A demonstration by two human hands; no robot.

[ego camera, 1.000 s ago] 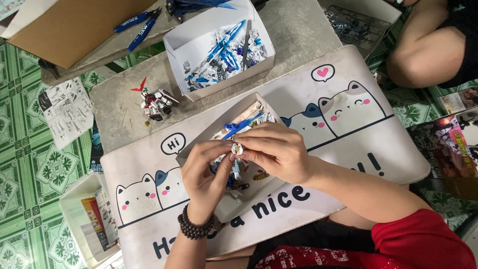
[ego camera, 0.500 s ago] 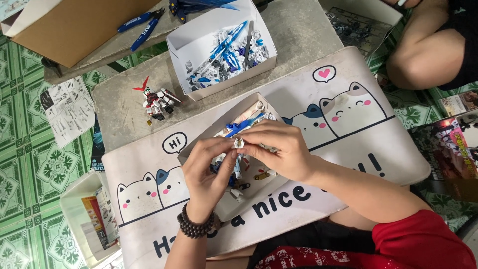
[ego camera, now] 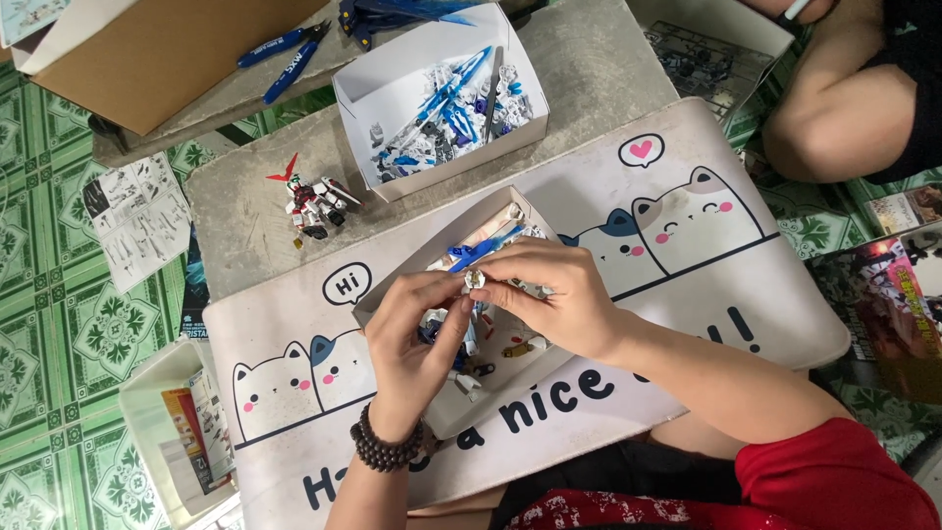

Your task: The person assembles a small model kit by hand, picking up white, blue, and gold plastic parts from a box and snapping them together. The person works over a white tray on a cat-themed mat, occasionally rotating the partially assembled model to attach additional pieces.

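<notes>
Small white model part [ego camera: 475, 280] pinched between both hands above open cardboard box | counter [ego camera: 589, 79] | cat-print mat [ego camera: 687, 245] | cardboard box [ego camera: 432, 257] | right hand [ego camera: 554, 299] and left hand [ego camera: 417, 329] fingertips closed on part | finished red-white figure [ego camera: 312, 204] well apart, upper left

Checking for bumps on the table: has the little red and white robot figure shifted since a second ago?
No. The robot figure stands in the same spot on the grey slab, left of the white box of blue parts, same gap as before.
</notes>
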